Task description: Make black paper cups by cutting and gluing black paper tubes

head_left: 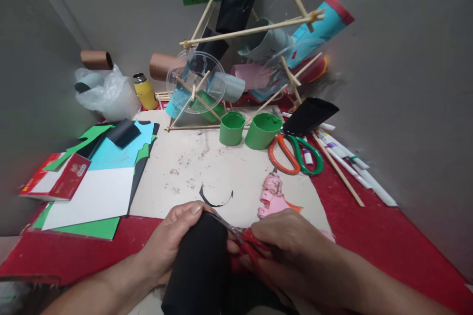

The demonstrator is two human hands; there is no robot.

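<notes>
My left hand (184, 229) is closed on the upper end of a black paper tube (201, 268), which tilts toward me at the near edge. In my right hand (288, 251) is a small pair of scissors (254, 246) with red handles. Their blades lie at the tube's top rim, by my left fingertips. A thin curved black paper strip (216, 204) lies on the pale board (177, 157) just beyond the tube. Right of the strip, near my right hand, rests a pink glue gun (272, 196).
A stick frame (244, 32) holding plastic lids and paper tubes rises at the back. Green paper rings (231, 129) stand before it. Larger scissors (295, 155) and white rolled tubes (358, 170) lie right. Coloured paper sheets (121, 150), a yellow bottle (145, 92) and a plastic bag (114, 93) sit left.
</notes>
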